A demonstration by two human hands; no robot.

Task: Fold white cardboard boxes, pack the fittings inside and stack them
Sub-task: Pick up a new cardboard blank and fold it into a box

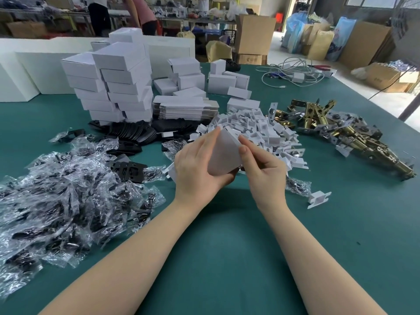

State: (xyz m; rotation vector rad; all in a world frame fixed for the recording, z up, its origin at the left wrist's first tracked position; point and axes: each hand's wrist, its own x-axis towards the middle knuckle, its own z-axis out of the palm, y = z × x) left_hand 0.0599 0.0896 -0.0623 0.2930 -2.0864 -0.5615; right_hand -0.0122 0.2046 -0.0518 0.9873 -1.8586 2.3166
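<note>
Both hands hold one white cardboard box (223, 153) above the green table (227, 258). My left hand (197, 164) grips its left side and underside, fingers curled round it. My right hand (261, 164) pinches its right edge with thumb on top. Behind stand a tall stack of folded white boxes (113, 87) and a pile of flat box blanks (181, 109). Small white card inserts (268, 130) lie heaped just beyond the hands. Brass latch fittings (341, 130) lie at the right. Clear bags of black parts (63, 196) spread across the left.
Black plates (134, 133) lie fanned under the box stack. A lone white insert (318, 198) sits right of my right wrist. White cables (293, 73) coil at the far right. Big white cartons (27, 71) line the far left; people stand beyond.
</note>
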